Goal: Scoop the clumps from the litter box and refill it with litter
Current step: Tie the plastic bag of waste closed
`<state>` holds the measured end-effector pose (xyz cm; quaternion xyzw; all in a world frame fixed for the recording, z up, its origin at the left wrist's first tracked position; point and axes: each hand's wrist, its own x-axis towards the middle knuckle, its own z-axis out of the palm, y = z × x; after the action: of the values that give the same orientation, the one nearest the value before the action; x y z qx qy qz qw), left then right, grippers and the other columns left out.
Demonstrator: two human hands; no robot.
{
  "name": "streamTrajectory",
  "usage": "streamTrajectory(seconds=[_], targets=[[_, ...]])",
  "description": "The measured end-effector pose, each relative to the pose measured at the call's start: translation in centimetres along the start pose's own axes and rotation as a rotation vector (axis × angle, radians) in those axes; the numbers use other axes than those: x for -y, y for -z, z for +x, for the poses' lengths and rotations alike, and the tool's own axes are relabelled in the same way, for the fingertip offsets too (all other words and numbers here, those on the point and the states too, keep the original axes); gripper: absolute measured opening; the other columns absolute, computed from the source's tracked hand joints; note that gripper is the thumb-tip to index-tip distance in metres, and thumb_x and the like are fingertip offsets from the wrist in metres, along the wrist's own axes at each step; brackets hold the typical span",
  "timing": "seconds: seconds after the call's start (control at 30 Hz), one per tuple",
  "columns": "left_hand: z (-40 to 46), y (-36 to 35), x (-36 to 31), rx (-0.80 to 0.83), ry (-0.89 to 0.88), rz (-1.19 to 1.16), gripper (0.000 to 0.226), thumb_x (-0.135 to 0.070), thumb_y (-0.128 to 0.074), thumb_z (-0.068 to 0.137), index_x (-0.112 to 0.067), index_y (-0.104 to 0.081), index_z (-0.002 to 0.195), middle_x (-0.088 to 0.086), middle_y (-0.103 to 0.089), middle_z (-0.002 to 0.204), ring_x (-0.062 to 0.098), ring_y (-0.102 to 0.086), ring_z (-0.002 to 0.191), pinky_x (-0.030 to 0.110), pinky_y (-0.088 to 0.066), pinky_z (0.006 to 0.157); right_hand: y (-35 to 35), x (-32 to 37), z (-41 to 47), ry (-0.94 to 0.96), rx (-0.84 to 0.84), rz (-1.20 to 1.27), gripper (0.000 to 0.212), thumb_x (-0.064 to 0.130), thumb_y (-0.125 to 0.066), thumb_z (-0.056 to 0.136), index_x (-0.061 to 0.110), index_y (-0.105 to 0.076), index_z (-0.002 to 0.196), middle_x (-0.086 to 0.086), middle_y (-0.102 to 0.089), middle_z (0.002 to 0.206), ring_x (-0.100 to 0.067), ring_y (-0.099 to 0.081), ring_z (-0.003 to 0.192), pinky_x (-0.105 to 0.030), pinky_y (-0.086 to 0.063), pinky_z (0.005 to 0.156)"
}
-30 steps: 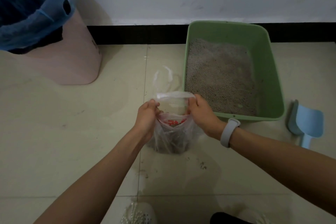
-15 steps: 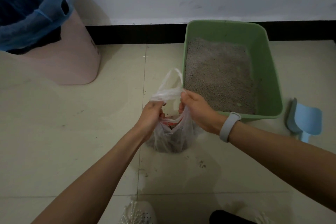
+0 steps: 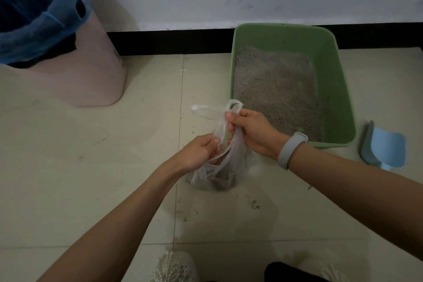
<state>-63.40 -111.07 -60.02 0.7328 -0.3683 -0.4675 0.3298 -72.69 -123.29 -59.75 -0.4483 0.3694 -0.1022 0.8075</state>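
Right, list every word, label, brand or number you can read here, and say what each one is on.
No text reads clearly.
Pink trash bin: a small dark mark near its right edge, too blurred to read.
Clear plastic bag held by the left hand and right hand: red print inside, illegible.
Green litter box, blue scoop, wristband: no text visible.

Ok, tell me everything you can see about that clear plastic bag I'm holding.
The plastic bag is thin, clear and crinkled, with loop handles. It stands on the floor tiles in front of the green litter box, holding dark contents and something red. The right hand grips the gathered handles up high; the left hand pinches the bag's neck lower down. Its mouth is drawn together.
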Motion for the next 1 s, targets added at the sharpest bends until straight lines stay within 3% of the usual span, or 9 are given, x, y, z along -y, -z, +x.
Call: streamTrajectory(seconds=[0.13, 0.2, 0.3, 0.4, 0.47, 0.57, 0.67, 0.87, 1.0], targets=[[-0.5, 0.2, -0.1, -0.171, -0.133, 0.249, 0.010, -0.023, -0.056, 0.089, -0.014, -0.055, 0.084, 0.002, -0.060, 0.079, 0.020, -0.055, 0.072, 0.029, -0.043, 0.066, -0.1, 0.1, 0.0, 0.244, -0.288, -0.535, 0.025, 0.009, -0.060, 0.085, 0.011, -0.051, 0.062, 0.007, -0.054, 0.044, -0.009, -0.048, 0.047, -0.024, -0.043, 0.057], [-0.8, 0.2, 0.1, -0.328, -0.233, 0.390, 0.010, -0.016, -0.057, 0.088, -0.008, -0.052, 0.092, 0.005, -0.059, 0.085, 0.020, -0.052, 0.073, 0.025, -0.037, 0.062, -0.1, 0.3, -0.1, 0.310, -0.298, -0.905, 0.016, 0.012, -0.058, 0.085, 0.010, -0.051, 0.070, 0.006, -0.052, 0.055, -0.012, -0.049, 0.054, -0.022, -0.040, 0.054], [-1.1, 0.3, 0.4, -0.473, -0.271, 0.441, 0.015, -0.004, -0.054, 0.085, -0.006, -0.046, 0.098, 0.011, -0.056, 0.087, 0.027, -0.052, 0.073, 0.037, -0.041, 0.065, 0.1, 0.1, 0.1, 0.210, -0.112, -1.257, 0.011, 0.013, -0.058, 0.082, 0.002, -0.057, 0.079, -0.007, -0.057, 0.072, -0.024, -0.053, 0.070, -0.028, -0.039, 0.060], [-0.6, 0.8, 0.9, -0.472, -0.242, 0.539, 0.028, 0.002, -0.055, 0.081, -0.008, -0.045, 0.105, 0.007, -0.051, 0.081, 0.028, -0.050, 0.071, 0.040, -0.042, 0.063, 0.5, 0.4, -0.1, 0.094, 0.294, -1.395, 0.014, 0.010, -0.057, 0.082, -0.001, -0.057, 0.074, -0.008, -0.050, 0.066, -0.020, -0.046, 0.063, -0.028, -0.036, 0.059], [-0.3, 1.2, 1.0, -0.394, -0.219, 0.590, 0.042, 0.000, -0.058, 0.078, -0.012, -0.043, 0.114, 0.005, -0.049, 0.079, 0.026, -0.051, 0.070, 0.036, -0.041, 0.061, 1.1, 0.9, -0.4, 0.059, 0.416, -1.259, 0.014, 0.008, -0.058, 0.084, 0.004, -0.059, 0.071, -0.002, -0.049, 0.061, -0.013, -0.046, 0.059, -0.026, -0.038, 0.060], [-0.3, 1.6, 0.7, -0.305, -0.176, 0.627, 0.057, -0.025, -0.070, 0.074, -0.019, -0.039, 0.122, -0.002, -0.048, 0.082, 0.020, -0.051, 0.072, 0.028, -0.035, 0.058, 2.2, 1.4, -0.3, -0.003, 0.304, -0.847, 0.016, 0.005, -0.058, 0.086, 0.000, -0.061, 0.071, 0.005, -0.057, 0.058, -0.003, -0.051, 0.054, -0.018, -0.043, 0.061], [-0.4, 1.2, 0.8, -0.327, -0.210, 0.468, 0.067, -0.040, -0.070, 0.069, -0.022, -0.038, 0.125, -0.009, -0.042, 0.081, 0.013, -0.044, 0.069, 0.024, -0.037, 0.057, 2.7, 1.2, -0.1, -0.081, 0.275, -0.616, 0.029, 0.000, -0.055, 0.087, 0.006, -0.054, 0.059, 0.010, -0.057, 0.045, 0.000, -0.051, 0.045, -0.012, -0.043, 0.051], [0.0, 0.1, 1.8, -0.418, -0.501, 0.447, 0.041, -0.038, -0.046, 0.087, -0.027, -0.053, 0.125, -0.009, -0.040, 0.101, 0.006, -0.046, 0.086, 0.022, -0.046, 0.068, 1.9, -0.3, -0.1, -0.146, 0.231, -0.301, 0.026, -0.001, -0.051, 0.087, 0.007, -0.057, 0.062, 0.006, -0.056, 0.044, -0.005, -0.052, 0.044, -0.019, -0.046, 0.054], [0.0, -0.3, 0.8, -0.504, -0.411, -0.067, 0.021, -0.021, -0.045, 0.094, -0.029, -0.064, 0.098, 0.003, -0.052, 0.107, 0.003, -0.050, 0.098, 0.009, -0.041, 0.084, 1.5, -0.3, -0.5, -0.107, 0.170, -0.051, 0.022, 0.007, -0.049, 0.090, 0.010, -0.058, 0.071, 0.002, -0.053, 0.051, -0.008, -0.048, 0.048, -0.020, -0.041, 0.053]])
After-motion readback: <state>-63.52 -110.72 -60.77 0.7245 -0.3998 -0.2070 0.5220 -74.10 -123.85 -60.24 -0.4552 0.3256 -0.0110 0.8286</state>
